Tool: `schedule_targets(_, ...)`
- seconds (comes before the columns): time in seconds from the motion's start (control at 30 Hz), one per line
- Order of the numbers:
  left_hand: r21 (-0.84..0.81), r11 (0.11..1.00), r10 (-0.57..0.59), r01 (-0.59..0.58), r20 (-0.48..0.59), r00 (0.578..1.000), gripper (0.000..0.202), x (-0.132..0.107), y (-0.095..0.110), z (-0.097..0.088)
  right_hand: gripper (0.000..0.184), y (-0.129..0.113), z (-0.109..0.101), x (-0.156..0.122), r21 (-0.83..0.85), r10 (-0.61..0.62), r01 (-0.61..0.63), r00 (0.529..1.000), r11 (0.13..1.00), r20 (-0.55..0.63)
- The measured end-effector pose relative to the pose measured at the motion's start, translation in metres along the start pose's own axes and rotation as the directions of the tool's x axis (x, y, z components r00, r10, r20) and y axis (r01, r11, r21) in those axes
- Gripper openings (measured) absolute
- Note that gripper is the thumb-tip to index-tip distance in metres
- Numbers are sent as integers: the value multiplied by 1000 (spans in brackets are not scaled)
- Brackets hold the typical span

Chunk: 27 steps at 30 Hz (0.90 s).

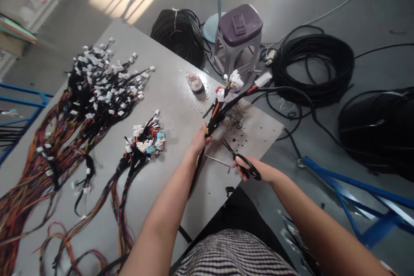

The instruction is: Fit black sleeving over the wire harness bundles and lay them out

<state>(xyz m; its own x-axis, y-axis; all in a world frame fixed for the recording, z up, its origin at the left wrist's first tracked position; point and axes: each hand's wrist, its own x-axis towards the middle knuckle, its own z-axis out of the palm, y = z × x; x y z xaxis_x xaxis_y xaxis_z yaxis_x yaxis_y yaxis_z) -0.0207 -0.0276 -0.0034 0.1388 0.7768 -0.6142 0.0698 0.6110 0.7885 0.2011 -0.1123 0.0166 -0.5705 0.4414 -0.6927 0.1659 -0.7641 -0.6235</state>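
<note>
Left hand (199, 139) grips a black-taped wire harness (217, 114), its white-connectored end fanning out beyond that grip; right hand (241, 169), to its right, holds black-handled metal scissors (238, 157). Possible fault: nicked harness, should the scissors slip.

Two hands (199, 139) (241, 168), one pair of scissors (243, 158), one bottle (196, 83), one stool (253, 22)

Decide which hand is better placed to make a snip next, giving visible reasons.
Probably the right hand: it holds the scissors, blades pointing toward the wire bundle, while the left hand grips that bundle.
</note>
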Motion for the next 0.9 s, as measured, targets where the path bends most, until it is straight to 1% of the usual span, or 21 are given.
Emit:
schedule_targets(0.1,-144,990,15,-3,86,996,70,1,-4,-2,83,-16,2,16,41,-55,56,998,998,-22)
schedule_targets(0.2,-211,977,45,-20,115,992,64,2,-8,-3,79,-30,0,30,60,-77,77,997,995,-5)
schedule_targets(0.27,-235,972,61,-30,126,990,63,1,-11,-5,77,-39,-1,37,39,-78,78,997,996,10)
schedule_targets(0.37,-220,975,64,-36,120,991,64,1,-12,-6,73,-50,-3,48,-16,-28,28,999,999,-27)
schedule_targets(0.47,-168,984,70,-54,88,994,67,0,-7,-5,62,-56,-2,51,-84,78,-90,988,992,-130)
schedule_targets(0.53,-123,989,95,-85,79,992,68,-4,2,-3,57,-53,-3,47,-180,146,-180,971,967,-187)
schedule_targets(0.57,-97,990,109,-100,97,989,68,-7,8,-2,55,-50,-3,42,-264,161,-216,963,940,-214)
schedule_targets(0.6,-69,991,122,-113,134,983,67,-12,14,-1,52,-45,-3,37,-377,155,-243,956,894,-248)
schedule_targets(0.63,-40,991,130,-125,190,973,66,-19,20,0,49,-40,-4,31,-501,125,-260,950,825,-285)
schedule_targets(0.67,-10,991,133,-135,257,957,64,-27,26,2,44,-35,-5,24,-618,67,-258,947,743,-315)
schedule_targets(0.7,20,989,134,-148,324,937,61,-36,31,4,38,-31,-6,17,-703,-17,-236,943,671,-332)
schedule_targets(0.73,47,985,138,-169,386,912,56,-46,35,7,31,-28,-7,9,-743,-108,-193,936,641,-335)
schedule_targets(0.77,68,978,146,-195,442,885,52,-56,38,11,29,-27,-7,1,-731,-196,-119,923,671,-330)
schedule_targets(0.8,85,971,154,-224,495,855,48,-66,40,15,33,-27,-6,-8,-665,-282,-8,902,746,-327)
schedule_targets(0.83,101,963,156,-250,547,823,45,-75,41,20,39,-28,-3,-16,-557,-362,127,870,820,-335)
schedule_targets(0.87,117,955,152,-272,594,790,41,-84,40,25,41,-29,1,-24,-436,-437,265,824,860,-360)
schedule_targets(0.9,131,948,145,-290,634,760,39,-92,40,30,39,-31,6,-31,-330,-498,387,772,861,-395)
